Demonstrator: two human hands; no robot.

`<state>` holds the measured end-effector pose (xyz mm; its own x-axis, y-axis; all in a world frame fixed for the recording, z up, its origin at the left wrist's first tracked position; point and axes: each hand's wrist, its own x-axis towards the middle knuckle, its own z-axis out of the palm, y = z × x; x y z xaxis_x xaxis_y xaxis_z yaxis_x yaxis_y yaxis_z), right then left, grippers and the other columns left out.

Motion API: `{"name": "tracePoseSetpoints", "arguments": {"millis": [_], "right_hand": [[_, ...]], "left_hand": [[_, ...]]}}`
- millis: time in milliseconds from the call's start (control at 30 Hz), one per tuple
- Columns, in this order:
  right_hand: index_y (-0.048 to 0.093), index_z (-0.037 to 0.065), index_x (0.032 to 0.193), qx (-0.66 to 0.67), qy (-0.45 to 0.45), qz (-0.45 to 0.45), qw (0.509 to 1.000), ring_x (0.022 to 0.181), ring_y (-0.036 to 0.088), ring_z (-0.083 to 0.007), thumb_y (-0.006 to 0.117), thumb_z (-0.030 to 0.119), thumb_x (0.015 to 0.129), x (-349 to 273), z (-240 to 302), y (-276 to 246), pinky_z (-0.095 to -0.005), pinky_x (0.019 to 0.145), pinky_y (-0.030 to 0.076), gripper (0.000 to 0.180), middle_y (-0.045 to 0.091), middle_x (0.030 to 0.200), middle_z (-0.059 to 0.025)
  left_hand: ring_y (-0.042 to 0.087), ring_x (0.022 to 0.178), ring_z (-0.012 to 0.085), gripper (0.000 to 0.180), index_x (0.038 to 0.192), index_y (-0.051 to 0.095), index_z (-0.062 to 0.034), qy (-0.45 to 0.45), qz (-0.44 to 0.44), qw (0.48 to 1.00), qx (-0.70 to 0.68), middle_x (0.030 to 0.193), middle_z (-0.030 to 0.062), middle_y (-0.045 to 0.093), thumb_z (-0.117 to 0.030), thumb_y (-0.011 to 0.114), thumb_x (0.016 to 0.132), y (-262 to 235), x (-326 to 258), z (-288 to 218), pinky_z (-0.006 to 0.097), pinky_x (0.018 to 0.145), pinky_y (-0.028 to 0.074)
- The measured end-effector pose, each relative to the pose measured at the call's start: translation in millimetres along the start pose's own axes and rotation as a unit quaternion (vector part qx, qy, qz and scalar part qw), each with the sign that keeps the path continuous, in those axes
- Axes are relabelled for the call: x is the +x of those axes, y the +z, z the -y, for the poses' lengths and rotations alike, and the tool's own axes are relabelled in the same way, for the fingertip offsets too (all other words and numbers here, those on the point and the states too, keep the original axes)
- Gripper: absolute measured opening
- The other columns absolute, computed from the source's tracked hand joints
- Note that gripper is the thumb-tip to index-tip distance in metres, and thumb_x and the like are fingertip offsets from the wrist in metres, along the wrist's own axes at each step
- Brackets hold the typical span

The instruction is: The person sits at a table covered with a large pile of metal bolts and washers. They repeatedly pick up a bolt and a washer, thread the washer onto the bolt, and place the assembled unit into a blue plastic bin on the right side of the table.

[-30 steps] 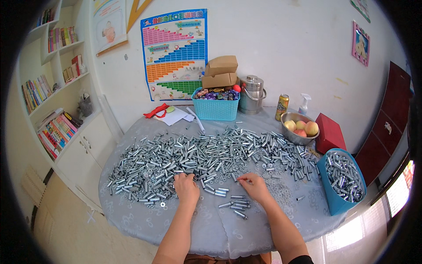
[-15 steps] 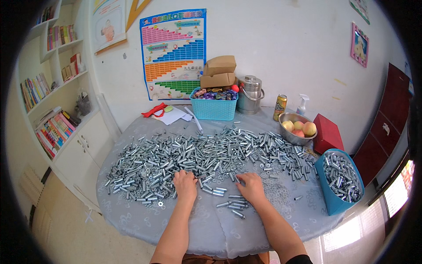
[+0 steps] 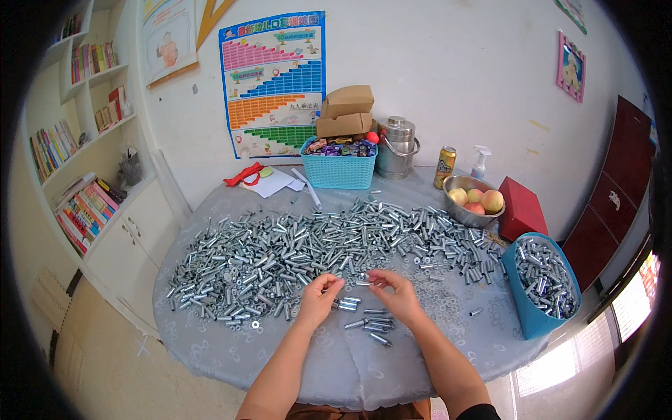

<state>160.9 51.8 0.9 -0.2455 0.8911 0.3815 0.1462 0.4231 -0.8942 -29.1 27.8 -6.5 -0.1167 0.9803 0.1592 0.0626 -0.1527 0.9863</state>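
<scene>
My left hand is closed in a pinch over the near side of the pile; what its fingertips hold is too small to make out. Facing it, my right hand pinches a short silvery metal sleeve, which points toward the left fingertips. A broad pile of similar metal sleeves spreads across the table beyond both hands. Between my wrists lies a small group of bolts fitted with sleeves. Several more sleeves rest beside my left fingers. Loose flat washers lie scattered right of my right hand.
On the right edge stands a blue bin full of metal sleeves. Behind it are a red box and a steel bowl of fruit. A can, spray bottle, steel pot and turquoise basket line the back of the grey-clothed table.
My left hand has lifted off the pile and come right, its fingers pinching. My right hand has moved slightly up and left with the sleeve, so the hands are closer together.
</scene>
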Motion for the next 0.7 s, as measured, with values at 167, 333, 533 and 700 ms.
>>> {"name": "tracePoseSetpoints", "arguments": {"millis": [167, 333, 533, 700], "right_hand": [[0.06, 0.004, 0.105, -0.038, -0.029, 0.014, 0.999, 0.082, 0.057, -0.0114, 0.064, 0.0, 0.074, -4, 16, 2, -0.0249, 0.076, 0.046, 0.031, 0.063, 0.092, -0.0045], [0.06, 0.005, 0.105, -0.076, -0.068, 0.01, 0.995, 0.082, 0.058, -0.0131, 0.065, 0.0, 0.074, -4, 17, 2, -0.026, 0.075, 0.046, 0.032, 0.063, 0.091, -0.0053], [0.06, 0.005, 0.105, -0.092, -0.088, 0.022, 0.992, 0.083, 0.06, -0.0159, 0.066, 0.001, 0.073, -7, 26, 6, -0.0274, 0.075, 0.047, 0.033, 0.063, 0.091, -0.0073], [0.061, 0.005, 0.105, -0.031, -0.054, 0.044, 0.997, 0.085, 0.06, -0.0157, 0.067, 0.003, 0.072, -17, 19, 20, -0.0278, 0.077, 0.047, 0.033, 0.063, 0.094, -0.0077]], "left_hand": [[0.045, 0.063, 0.0033, 0.012, 0.08, 0.06, -0.0027, 0.004, 0.016, 1.0, -0.019, 0.067, -0.0041, 0.053, -0.014, 0.061, 0.083, 4, -1, -1, 0.019, 0.056, 0.036], [0.046, 0.063, 0.0034, 0.012, 0.081, 0.06, -0.0024, 0.004, 0.019, 0.999, -0.029, 0.068, -0.003, 0.054, -0.015, 0.061, 0.083, 3, 1, 3, 0.019, 0.056, 0.036], [0.044, 0.059, 0.0041, 0.014, 0.088, 0.058, -0.0027, 0.036, 0.033, 0.998, 0.048, 0.072, 0.0001, 0.057, -0.017, 0.057, 0.086, 3, -2, 4, 0.02, 0.053, 0.036], [0.036, 0.05, 0.0045, 0.021, 0.106, 0.048, -0.0058, -0.088, 0.112, 0.977, -0.157, 0.068, -0.0022, 0.048, -0.022, 0.048, 0.091, 21, -15, -10, 0.02, 0.043, 0.032]]}}
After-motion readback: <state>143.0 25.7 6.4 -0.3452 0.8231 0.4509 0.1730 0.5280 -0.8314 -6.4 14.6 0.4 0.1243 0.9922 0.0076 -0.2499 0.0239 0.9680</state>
